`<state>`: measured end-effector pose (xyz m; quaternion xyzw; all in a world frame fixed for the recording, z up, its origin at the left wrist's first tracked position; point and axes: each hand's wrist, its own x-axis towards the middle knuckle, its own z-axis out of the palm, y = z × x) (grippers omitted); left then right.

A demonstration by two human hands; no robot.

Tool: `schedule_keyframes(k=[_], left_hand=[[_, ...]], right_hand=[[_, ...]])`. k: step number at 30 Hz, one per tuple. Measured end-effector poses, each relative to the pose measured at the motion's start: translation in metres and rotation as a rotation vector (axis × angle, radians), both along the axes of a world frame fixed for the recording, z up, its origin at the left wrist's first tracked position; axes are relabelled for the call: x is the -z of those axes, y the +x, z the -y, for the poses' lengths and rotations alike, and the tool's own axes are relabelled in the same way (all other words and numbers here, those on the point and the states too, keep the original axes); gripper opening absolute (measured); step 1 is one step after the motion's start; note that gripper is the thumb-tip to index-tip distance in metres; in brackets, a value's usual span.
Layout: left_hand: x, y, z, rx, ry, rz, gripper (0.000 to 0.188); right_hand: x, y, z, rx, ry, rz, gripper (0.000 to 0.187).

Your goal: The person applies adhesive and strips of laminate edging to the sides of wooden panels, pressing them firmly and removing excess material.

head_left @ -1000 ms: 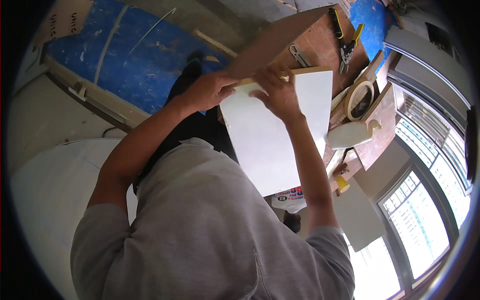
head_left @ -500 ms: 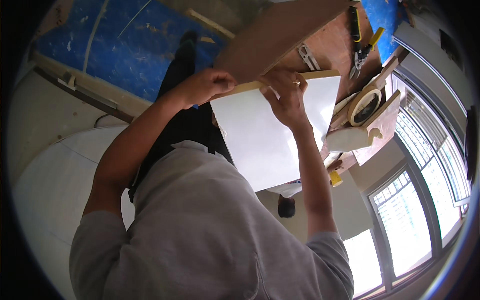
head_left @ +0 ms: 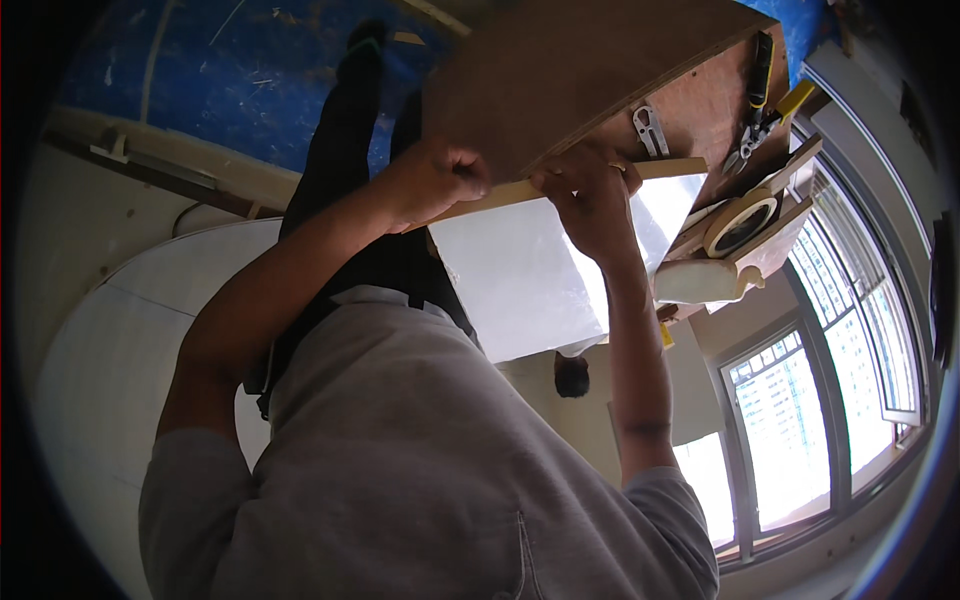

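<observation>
white panel (head_left: 520, 285): near side of counter (head_left: 695, 105), contact unclear | left grip (head_left: 440, 185): curled at wooden edge (head_left: 675, 168), hold can't tell | right grip (head_left: 592, 195): closed over edge | I'd spread pressure evenly, keep panel square to counter

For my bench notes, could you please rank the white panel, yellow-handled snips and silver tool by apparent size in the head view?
1. White panel, even partly covered
2. Yellow-handled snips
3. Silver tool

Grey-framed windows (head_left: 782, 430) glare white at right, and a blue floor (head_left: 235, 100) (speckled with pale marks) lies upper left.
</observation>
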<state>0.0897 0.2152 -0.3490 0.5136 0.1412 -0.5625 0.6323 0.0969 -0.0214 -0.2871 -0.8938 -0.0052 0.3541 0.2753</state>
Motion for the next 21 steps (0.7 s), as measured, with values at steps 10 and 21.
schedule_keyframes(k=[10, 21], left_hand=[[-0.007, 0.006, -0.001, 0.197, 0.072, 0.518, 0.012], [-0.017, 0.010, 0.028, 0.365, 0.035, 0.840, 0.031]], right_hand=[[0.011, -0.009, 0.010, -0.046, 0.069, 0.139, 0.013], [-0.048, -0.149, -0.047, 0.373, -0.356, 0.374, 0.106]])
